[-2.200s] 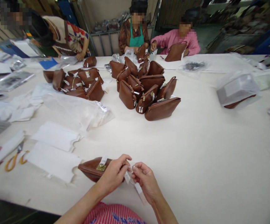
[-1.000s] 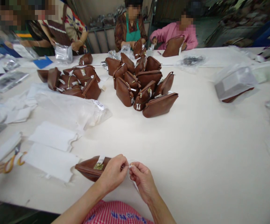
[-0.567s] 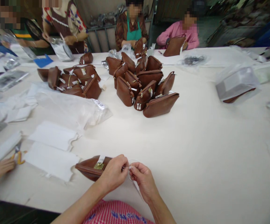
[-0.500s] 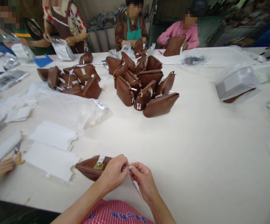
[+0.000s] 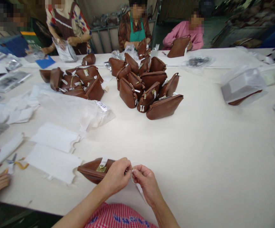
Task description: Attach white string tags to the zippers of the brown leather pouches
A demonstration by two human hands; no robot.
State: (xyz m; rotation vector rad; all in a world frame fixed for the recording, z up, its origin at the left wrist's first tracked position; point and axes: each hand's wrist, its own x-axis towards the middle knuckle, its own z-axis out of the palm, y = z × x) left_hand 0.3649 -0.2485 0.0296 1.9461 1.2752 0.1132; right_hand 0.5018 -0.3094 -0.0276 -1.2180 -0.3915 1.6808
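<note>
Brown bag lies near the front edge of the tabletop, its gold clasp showing beside our left hand. We curl that hand over the bag's right end — its fingertips are partly hidden, so we cannot tell how far they close or on what. Our right hand has thumb and forefinger pinched together, seemingly on white string. White paper lies left of the bag, towards the front left corner.
</note>
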